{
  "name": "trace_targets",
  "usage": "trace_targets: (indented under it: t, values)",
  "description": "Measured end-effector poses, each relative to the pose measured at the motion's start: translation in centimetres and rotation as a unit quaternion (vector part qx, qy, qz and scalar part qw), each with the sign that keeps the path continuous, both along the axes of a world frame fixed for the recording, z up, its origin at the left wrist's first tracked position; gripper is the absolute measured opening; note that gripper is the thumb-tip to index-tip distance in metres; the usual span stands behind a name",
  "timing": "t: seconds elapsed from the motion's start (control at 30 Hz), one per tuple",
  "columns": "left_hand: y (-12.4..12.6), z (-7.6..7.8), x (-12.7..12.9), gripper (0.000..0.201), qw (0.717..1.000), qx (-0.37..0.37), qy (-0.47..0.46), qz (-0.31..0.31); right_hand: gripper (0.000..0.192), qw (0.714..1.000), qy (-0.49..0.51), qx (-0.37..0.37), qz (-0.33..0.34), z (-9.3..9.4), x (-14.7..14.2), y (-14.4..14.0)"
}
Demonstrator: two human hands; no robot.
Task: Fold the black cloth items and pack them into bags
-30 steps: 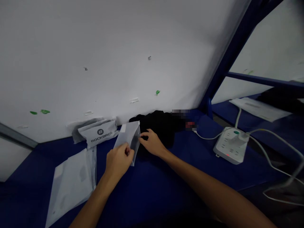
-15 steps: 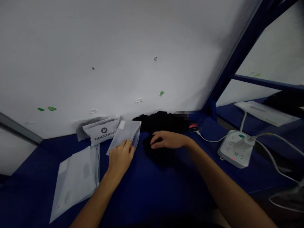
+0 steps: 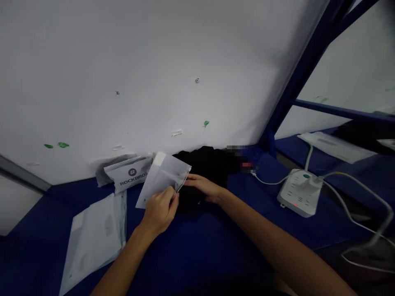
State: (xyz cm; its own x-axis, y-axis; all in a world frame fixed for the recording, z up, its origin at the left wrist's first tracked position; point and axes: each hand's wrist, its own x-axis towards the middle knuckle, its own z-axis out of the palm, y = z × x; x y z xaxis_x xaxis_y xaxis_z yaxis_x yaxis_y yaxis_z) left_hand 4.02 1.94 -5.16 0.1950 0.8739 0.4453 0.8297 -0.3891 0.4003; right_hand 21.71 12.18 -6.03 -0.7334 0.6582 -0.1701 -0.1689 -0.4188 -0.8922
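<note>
My left hand [image 3: 161, 209] is closed around the lower edge of a frosted zip bag [image 3: 165, 172] and holds it tilted above the blue table. Against the bag's open right side is my right hand [image 3: 206, 187], its fingers at the mouth. Black cloth [image 3: 191, 200] hangs beneath and beside those fingers and appears gripped by them. Where the cloth meets the bag is dark and partly hidden. Behind my right hand, a dark heap of black fabric [image 3: 208, 158] lies along the wall.
Several flat frosted bags [image 3: 92, 238] lie stacked at the left. Filled ROCKBROS pouches [image 3: 131, 173] lean against the wall. A white power strip [image 3: 300, 193] with cables stands on the right of the blue tabletop [image 3: 216, 255], near a blue frame post [image 3: 293, 82].
My right hand has moved left with the black cloth to the bag's mouth. My left hand has lifted and tilted the bag. The view has shifted slightly.
</note>
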Motion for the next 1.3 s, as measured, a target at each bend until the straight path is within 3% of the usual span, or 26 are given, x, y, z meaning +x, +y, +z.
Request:
trace_targets:
  t: [0.23,0.47,0.73,0.9,1.07,1.17,1.3]
  values:
    - [0.0,0.7,-0.6,0.026,0.999,0.027,0.037,0.006,0.054,0.995,0.095,-0.034,0.010,0.1,-0.5,-0.8]
    - [-0.1,-0.1,1.0,0.011,0.970,0.005,0.212,0.116,0.058,0.988,0.114,-0.019,-0.098,-0.3,-1.0,-1.0]
    - [-0.7,-0.4,2.9,0.015,0.969,0.003,0.202,0.142,0.051,0.974,0.111,-0.073,-0.183,-1.0,-2.4,-1.7]
    - [-1.3,-0.5,3.8,0.017,0.977,0.028,0.164,0.133,0.039,0.972,0.119,-0.103,-0.173,-1.0,-2.0,-1.7]
    - [-1.0,-0.4,2.9,0.021,0.954,0.003,0.215,0.210,0.038,0.957,0.150,-0.165,-0.183,-0.6,-1.8,-1.6]
    - [-0.8,-0.5,2.8,0.028,0.948,-0.024,0.235,0.213,0.045,0.956,0.166,-0.157,-0.182,-0.3,-2.0,-1.7]
    - [-1.0,-0.7,3.7,0.031,0.955,-0.058,0.226,0.182,0.049,0.955,0.154,-0.111,-0.230,-0.9,-3.0,-2.2]
